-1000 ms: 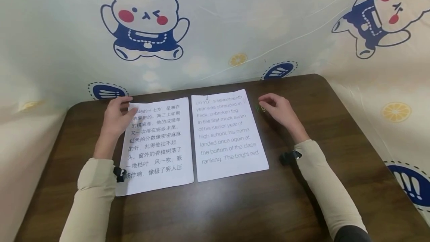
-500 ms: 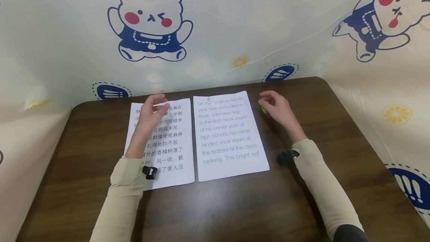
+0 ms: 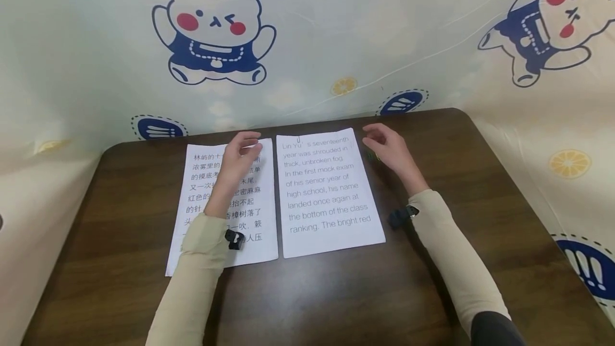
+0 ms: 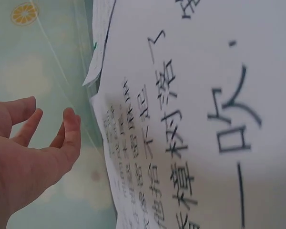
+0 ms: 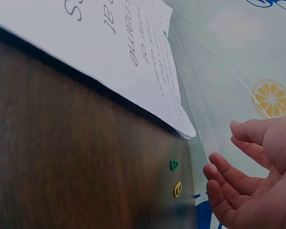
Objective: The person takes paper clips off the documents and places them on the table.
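My left hand (image 3: 237, 160) hangs relaxed and empty over the left sheet (image 3: 257, 204); my right hand (image 3: 393, 151), equally slack, grips nothing near the green clip (image 5: 174, 165) and yellow clip (image 5: 178, 189), right of the right sheet (image 3: 329, 196) at its far end.

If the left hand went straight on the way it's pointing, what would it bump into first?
Probably the patterned curtain behind the table: the left hand looks raised above the Chinese page, though its exact height is unclear.
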`<action>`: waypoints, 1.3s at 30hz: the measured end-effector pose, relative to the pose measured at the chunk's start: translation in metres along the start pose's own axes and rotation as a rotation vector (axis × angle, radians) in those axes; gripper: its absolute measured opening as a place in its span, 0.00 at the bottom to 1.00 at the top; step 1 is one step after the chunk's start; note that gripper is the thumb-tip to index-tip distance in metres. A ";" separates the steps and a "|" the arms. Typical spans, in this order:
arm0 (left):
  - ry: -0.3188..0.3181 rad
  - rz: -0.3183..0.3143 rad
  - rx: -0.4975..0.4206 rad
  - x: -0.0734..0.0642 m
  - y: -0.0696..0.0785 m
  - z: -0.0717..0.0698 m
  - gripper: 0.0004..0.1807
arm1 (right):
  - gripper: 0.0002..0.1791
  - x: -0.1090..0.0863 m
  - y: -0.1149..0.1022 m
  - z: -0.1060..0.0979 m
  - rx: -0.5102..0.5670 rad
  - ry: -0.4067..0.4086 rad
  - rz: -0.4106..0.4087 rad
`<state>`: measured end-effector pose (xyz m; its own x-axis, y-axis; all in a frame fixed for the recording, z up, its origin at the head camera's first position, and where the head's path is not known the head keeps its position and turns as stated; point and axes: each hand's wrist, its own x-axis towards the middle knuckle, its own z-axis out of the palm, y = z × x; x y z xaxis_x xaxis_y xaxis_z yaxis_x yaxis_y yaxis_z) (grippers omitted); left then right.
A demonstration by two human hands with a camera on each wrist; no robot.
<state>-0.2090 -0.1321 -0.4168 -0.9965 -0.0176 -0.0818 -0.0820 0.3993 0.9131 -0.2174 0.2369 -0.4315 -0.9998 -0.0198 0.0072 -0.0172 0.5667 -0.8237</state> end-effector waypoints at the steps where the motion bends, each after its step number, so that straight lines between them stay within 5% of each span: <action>1: -0.001 -0.002 0.006 0.001 0.000 0.003 0.22 | 0.22 0.001 0.000 0.001 0.002 0.000 0.003; 21: -0.034 -0.047 0.140 0.021 -0.005 0.026 0.23 | 0.29 0.024 -0.005 0.014 -0.099 -0.053 0.086; 39: -0.048 0.010 0.167 0.029 0.000 0.043 0.19 | 0.31 0.042 -0.021 0.027 -0.215 -0.100 0.112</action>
<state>-0.2367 -0.0934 -0.4366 -0.9950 0.0289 -0.0956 -0.0644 0.5463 0.8351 -0.2588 0.2023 -0.4289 -0.9896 -0.0229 -0.1422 0.0802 0.7320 -0.6766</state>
